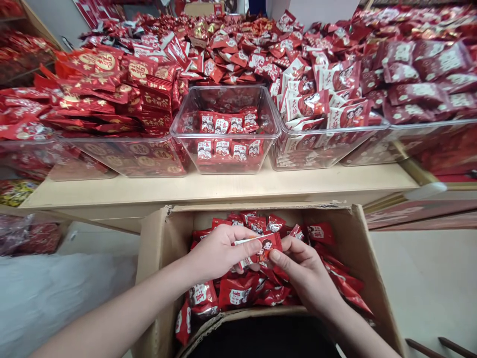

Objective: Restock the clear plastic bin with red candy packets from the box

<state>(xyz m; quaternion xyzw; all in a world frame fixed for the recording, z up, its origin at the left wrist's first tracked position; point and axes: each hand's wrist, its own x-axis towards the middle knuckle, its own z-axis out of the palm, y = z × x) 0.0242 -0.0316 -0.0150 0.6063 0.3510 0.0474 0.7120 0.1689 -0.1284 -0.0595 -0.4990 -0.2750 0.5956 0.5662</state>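
Observation:
My left hand [223, 251] is closed around a small red and white candy packet [267, 243] with a cartoon figure printed on it, its thumb lying across the front. At the packet's right end, the thumb and fingers of my right hand [303, 268] pinch the edge. Both hands are above an open cardboard box [151, 263]. Inside it lie many loose red packets [238, 293] with white printed labels, partly hidden by my hands and forearms.
Beyond the box, a pale wooden shelf [223, 191] carries clear plastic bins. The middle bin [225, 166] holds neat rows of small red packets. Bins of red packets [141, 109] and red-white packets [346, 79] flank it. White plastic sheeting [67, 298] lies at left.

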